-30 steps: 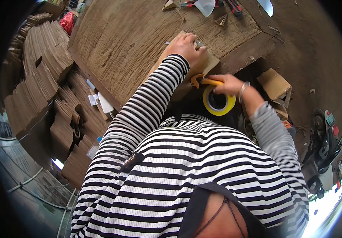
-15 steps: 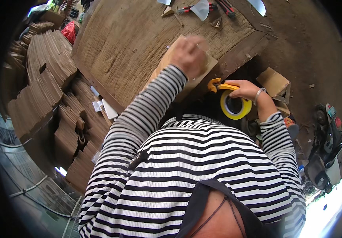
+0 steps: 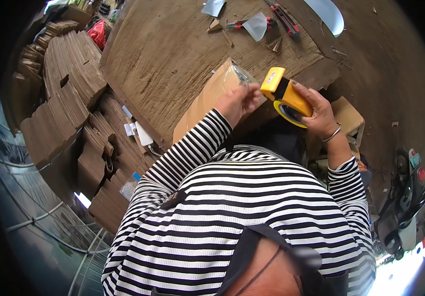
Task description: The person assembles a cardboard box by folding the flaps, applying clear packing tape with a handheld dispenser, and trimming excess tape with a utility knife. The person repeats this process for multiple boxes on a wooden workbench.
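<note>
A yellow tape dispenser (image 3: pixel 294 98) with a roll of yellow-edged tape (image 3: pixel 285 114) is gripped in my right hand (image 3: pixel 320 114), its head tipped up toward my left hand. My left hand (image 3: pixel 237 104) has its fingers curled in, just over the right side of a brown cardboard box (image 3: pixel 200 112). Whatever those fingers pinch, if anything, is too small and blurred to make out. Shiny clear tape (image 3: pixel 237 73) shows on the box's far end. The box lies slantwise at the near edge of the wooden table (image 3: pixel 148 64), partly behind my left forearm.
Two red-and-black utility knives (image 3: pixel 285 20) and pale film scraps (image 3: pixel 255 27) lie on the table's far part. Stacked flattened cardboard (image 3: pixel 57 113) fills the left side. An open carton (image 3: pixel 346 117) stands beyond my right wrist. A scooter (image 3: pixel 405 197) is at the far right.
My right hand has raised the tape dispenser and turned its head up, closer to my left hand. My left hand has come down slightly nearer me, uncovering the box's taped far end.
</note>
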A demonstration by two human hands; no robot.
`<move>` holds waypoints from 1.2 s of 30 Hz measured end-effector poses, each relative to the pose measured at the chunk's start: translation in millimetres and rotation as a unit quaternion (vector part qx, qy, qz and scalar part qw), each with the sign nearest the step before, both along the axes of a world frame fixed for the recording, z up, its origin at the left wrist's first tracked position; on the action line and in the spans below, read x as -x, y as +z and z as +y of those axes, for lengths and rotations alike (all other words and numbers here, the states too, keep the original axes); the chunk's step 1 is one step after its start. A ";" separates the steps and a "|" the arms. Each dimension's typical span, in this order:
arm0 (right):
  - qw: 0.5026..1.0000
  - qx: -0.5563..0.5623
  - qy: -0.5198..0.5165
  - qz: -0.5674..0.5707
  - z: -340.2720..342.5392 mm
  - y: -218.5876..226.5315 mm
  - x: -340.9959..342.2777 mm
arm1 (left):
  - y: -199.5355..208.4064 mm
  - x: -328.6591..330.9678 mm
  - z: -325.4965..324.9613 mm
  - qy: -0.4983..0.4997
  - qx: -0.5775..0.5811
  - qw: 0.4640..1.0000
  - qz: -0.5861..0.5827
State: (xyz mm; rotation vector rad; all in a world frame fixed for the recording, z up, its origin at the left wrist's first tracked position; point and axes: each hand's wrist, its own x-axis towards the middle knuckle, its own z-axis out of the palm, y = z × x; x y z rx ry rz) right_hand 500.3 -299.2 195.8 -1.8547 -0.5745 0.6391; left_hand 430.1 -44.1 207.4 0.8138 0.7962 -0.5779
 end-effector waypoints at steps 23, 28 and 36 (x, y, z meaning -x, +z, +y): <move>0.961 -0.082 0.193 -0.183 84.6 23.0 -115.6 | 42.0 -51.7 44.5 0.203 -0.051 0.978 -0.020; 0.968 -0.108 0.222 -0.045 79.1 0.5 -130.6 | 24.6 -34.6 76.5 0.242 -0.154 0.957 -0.045; 0.940 -0.052 0.247 0.231 74.0 -45.8 -131.3 | -31.1 19.7 96.0 0.208 -0.335 0.906 0.153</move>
